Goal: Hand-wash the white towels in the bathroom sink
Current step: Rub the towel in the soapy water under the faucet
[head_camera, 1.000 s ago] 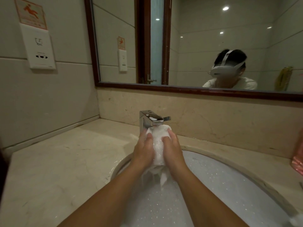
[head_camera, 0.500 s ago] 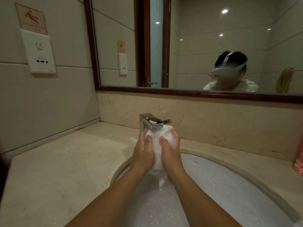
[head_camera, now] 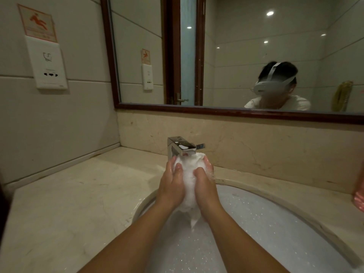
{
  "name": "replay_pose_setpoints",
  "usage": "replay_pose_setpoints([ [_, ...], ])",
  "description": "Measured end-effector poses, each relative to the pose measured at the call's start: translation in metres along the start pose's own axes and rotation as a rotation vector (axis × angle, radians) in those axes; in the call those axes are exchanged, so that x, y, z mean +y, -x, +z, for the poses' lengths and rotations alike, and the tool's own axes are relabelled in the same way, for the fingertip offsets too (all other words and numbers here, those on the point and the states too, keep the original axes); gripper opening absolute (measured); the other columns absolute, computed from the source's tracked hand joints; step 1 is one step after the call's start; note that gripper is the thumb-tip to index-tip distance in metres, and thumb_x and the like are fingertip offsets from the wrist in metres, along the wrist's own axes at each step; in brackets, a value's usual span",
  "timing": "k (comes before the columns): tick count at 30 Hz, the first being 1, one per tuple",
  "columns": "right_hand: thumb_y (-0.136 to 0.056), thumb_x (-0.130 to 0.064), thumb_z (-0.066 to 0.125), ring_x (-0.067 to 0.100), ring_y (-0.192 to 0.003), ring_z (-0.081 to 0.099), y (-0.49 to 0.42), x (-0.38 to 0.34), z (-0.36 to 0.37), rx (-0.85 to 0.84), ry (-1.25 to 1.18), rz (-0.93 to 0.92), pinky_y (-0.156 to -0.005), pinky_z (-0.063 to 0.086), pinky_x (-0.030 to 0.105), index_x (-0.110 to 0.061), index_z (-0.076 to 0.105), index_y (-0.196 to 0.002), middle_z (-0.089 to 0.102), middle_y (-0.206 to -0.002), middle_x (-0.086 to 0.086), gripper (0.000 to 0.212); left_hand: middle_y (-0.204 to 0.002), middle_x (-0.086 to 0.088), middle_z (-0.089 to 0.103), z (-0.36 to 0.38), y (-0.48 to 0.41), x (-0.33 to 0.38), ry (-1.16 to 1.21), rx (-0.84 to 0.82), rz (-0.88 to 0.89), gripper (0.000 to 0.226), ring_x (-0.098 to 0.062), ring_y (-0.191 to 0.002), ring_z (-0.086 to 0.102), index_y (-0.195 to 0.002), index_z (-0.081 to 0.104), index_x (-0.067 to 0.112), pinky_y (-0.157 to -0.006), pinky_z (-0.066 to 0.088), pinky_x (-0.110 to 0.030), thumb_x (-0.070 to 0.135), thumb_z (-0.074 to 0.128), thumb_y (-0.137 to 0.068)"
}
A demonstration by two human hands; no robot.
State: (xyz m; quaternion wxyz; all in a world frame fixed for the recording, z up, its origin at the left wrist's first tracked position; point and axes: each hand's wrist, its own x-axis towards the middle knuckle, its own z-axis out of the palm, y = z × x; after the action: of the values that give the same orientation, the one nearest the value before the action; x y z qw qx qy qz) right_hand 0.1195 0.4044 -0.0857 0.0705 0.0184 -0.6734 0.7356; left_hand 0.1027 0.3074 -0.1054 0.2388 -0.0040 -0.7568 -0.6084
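Note:
A bunched, wet white towel (head_camera: pixel 189 174) is squeezed between both my hands, right under the spout of the chrome faucet (head_camera: pixel 180 147). My left hand (head_camera: pixel 172 186) grips its left side and my right hand (head_camera: pixel 205 187) grips its right side, fingers curled into the cloth. A tail of the towel hangs below my palms and drips into the white oval sink (head_camera: pixel 275 219), which lies beneath my forearms. Water glistens on my right fingers.
The beige marble counter (head_camera: pixel 69 203) stretches left of the sink to a tiled wall carrying a white socket plate (head_camera: pixel 48 65). A dark-framed mirror (head_camera: pixel 236 111) runs above the backsplash. Something pink (head_camera: pixel 359 196) sits at the right edge.
My hands have shifted on the towel, squeezing it into a rounder ball and staying close under the faucet. The view has tilted slightly down.

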Motion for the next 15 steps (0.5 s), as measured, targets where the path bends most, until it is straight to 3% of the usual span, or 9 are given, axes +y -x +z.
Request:
replay_pose_setpoints([
  [3,-0.093,-0.031,0.046,0.008,-0.11,0.063,0.0024,-0.0008,0.0009,-0.005,-0.002,-0.007,-0.099,0.056,0.043,-0.044,0.04,-0.157,0.063,-0.128,-0.016,0.066,-0.133,0.014,0.049,0.0001,0.0002,-0.0006,-0.026,0.005,-0.007,0.056,-0.007,-0.122,0.048,-0.155,0.041,0.032,-0.101,0.038,-0.029,0.051,0.033,-0.104],
  [6,-0.08,-0.038,0.042,0.009,-0.116,0.06,0.0018,-0.0009,0.001,-0.009,-0.001,-0.018,-0.106,0.053,0.043,-0.042,0.039,-0.158,0.059,-0.137,-0.015,0.079,-0.132,0.013,0.049,-0.0001,-0.0004,-0.0015,-0.04,-0.002,-0.015,0.043,-0.008,-0.12,0.049,-0.156,0.041,0.03,-0.099,0.037,-0.028,0.036,0.033,-0.114],
  [8,-0.087,-0.035,0.044,0.005,-0.112,0.06,0.0006,-0.0003,0.0006,-0.003,0.004,-0.021,-0.102,0.053,0.04,-0.042,0.039,-0.158,0.06,-0.134,-0.016,0.072,-0.132,0.012,0.052,-0.0001,-0.0003,-0.0022,-0.035,-0.001,-0.021,0.043,-0.009,-0.119,0.051,-0.155,0.042,0.03,-0.098,0.039,-0.028,0.038,0.033,-0.113],
  [11,-0.102,-0.02,0.043,-0.003,-0.1,0.057,-0.0022,0.0024,-0.0014,0.005,0.008,-0.015,-0.087,0.05,0.033,-0.042,0.04,-0.157,0.058,-0.113,-0.025,0.059,-0.134,0.011,0.054,0.0005,-0.0003,-0.0036,-0.038,0.003,-0.017,0.048,-0.011,-0.121,0.053,-0.154,0.043,0.032,-0.101,0.041,-0.03,0.045,0.032,-0.109],
  [15,-0.102,-0.021,0.043,0.0,-0.101,0.058,-0.0021,0.0025,-0.0016,0.009,0.011,-0.003,-0.087,0.052,0.035,-0.042,0.041,-0.155,0.06,-0.116,-0.019,0.057,-0.131,0.007,0.059,0.0001,0.0017,0.0001,-0.026,0.002,-0.038,0.048,-0.016,-0.117,0.059,-0.149,0.045,0.032,-0.099,0.048,-0.036,0.05,0.035,-0.106],
])
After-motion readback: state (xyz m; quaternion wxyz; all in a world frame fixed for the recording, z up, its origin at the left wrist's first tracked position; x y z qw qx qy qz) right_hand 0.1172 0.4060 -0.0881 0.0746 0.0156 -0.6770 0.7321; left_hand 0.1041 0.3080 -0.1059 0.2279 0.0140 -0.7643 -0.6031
